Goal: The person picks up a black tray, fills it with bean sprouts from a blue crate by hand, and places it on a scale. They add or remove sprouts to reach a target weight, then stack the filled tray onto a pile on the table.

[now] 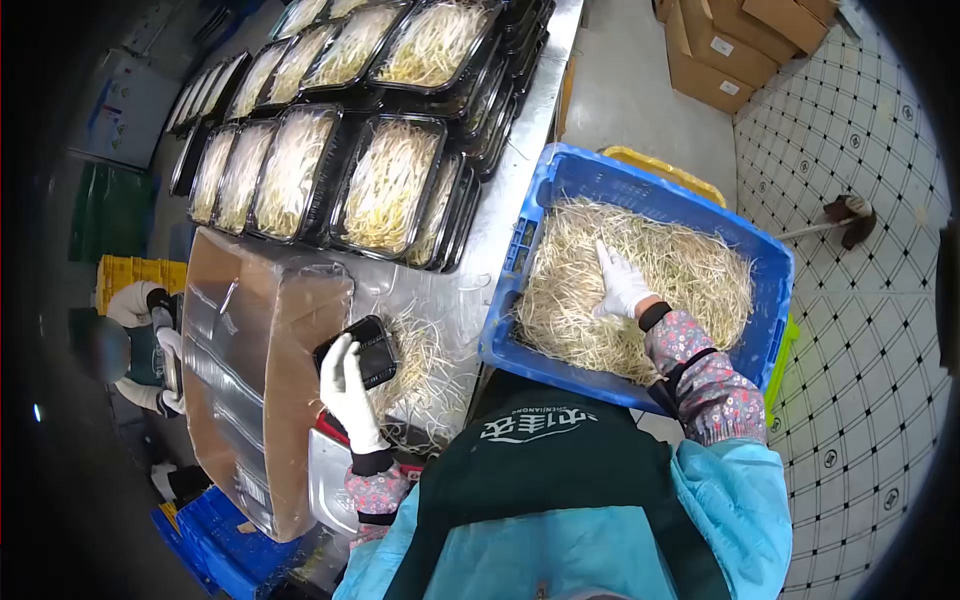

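My right hand (622, 283), in a white glove, rests on the bean sprouts (690, 265) that fill a blue crate (775, 262). Its fingers are stretched out and apart, with nothing visibly held. My left hand (348, 390), also gloved, is beside an empty black tray (370, 352), its fingers raised at the tray's near left edge. Whether those fingers grip the tray is hard to make out. Loose sprouts (425, 365) lie on the metal table just right of the tray.
Stacks of filled sprout trays (390, 185) cover the table's far part. A large cardboard box (230, 360) lined with plastic stands at left. Beyond it a co-worker (145, 345) wears white gloves. Cardboard boxes (725, 50) stand at the upper right.
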`<state>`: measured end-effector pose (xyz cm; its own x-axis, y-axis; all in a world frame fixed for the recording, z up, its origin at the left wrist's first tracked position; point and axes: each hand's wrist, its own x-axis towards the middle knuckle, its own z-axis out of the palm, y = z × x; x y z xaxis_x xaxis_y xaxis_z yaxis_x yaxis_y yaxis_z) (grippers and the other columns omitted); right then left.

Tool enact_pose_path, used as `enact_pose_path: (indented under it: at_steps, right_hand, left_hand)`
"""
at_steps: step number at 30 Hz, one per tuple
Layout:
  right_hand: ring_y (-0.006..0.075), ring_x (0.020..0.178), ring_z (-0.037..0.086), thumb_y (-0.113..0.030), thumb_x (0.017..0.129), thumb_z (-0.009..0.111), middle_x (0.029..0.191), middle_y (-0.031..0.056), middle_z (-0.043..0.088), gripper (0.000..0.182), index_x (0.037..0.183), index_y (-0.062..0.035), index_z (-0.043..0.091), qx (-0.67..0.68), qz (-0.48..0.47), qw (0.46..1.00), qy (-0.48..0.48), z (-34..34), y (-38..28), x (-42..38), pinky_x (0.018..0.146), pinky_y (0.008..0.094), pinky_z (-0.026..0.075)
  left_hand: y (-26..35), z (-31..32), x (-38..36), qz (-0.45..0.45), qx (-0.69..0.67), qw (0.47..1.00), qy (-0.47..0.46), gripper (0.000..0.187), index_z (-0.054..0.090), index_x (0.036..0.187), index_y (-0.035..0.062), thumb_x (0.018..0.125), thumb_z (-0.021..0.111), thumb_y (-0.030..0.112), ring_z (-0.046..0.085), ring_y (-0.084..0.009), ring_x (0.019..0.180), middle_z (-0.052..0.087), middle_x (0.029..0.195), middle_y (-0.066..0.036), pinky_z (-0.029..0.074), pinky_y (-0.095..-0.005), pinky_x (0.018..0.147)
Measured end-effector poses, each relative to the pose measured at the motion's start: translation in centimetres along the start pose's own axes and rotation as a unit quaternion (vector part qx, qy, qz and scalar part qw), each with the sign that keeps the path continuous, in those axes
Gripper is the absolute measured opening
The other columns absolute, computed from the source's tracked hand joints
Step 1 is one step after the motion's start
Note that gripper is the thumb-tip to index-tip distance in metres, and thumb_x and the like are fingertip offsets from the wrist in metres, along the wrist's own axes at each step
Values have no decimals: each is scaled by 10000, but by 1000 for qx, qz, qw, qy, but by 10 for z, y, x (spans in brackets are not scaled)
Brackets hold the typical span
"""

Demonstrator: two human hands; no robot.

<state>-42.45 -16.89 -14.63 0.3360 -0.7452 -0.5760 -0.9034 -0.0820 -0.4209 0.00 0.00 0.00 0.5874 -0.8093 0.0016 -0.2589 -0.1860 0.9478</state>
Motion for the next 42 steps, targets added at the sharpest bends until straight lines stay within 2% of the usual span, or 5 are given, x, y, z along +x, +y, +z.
enact_pose_path:
  at_steps: [10,15,25,33,42]
  right_hand:
    - [456,1403,290,-480,523,913,1502,334,269,1431,1564,-78,16,-174,39,980,83,38,-48,-16,1127,534,292]
    - [351,1025,628,-268,597,836,1105,235,618,1210,1550,-24,132,-88,25,993,79,21,-23,-7,900,391,519]
    - [370,1105,625,-295,613,822,1207,231,638,1107,1534,-76,248,12,-36,997,71,-25,4,-53,958,391,494]
    - [363,1079,637,-321,596,845,1173,237,646,1123,1508,-13,267,-73,-117,985,107,-71,-42,-90,929,388,507]
    - [368,855,668,-299,592,816,903,201,673,553,1006,-25,571,-213,-387,876,193,-46,-204,-95,744,439,543]
  left_hand:
    - [-78,-81,-7,79,303,904,292,645,332,1479,-6,945,637,187,361,-305,1387,364,1502,-196,289,-426,1152]
    - [-128,-101,-16,-89,8,948,306,717,314,1473,-43,937,672,269,402,-286,1358,424,1459,-208,306,-400,1135]
    - [-182,-85,7,-272,-196,879,339,324,609,1123,90,875,693,280,578,-225,1057,625,1118,-94,495,-402,755]
    - [-50,-21,-25,62,-234,867,436,348,546,1260,-47,923,595,26,581,-235,1116,596,1256,-154,460,-340,994]
    - [92,79,-114,391,378,816,196,552,482,1415,105,894,613,232,296,-440,1409,328,1540,-194,334,-520,1043]
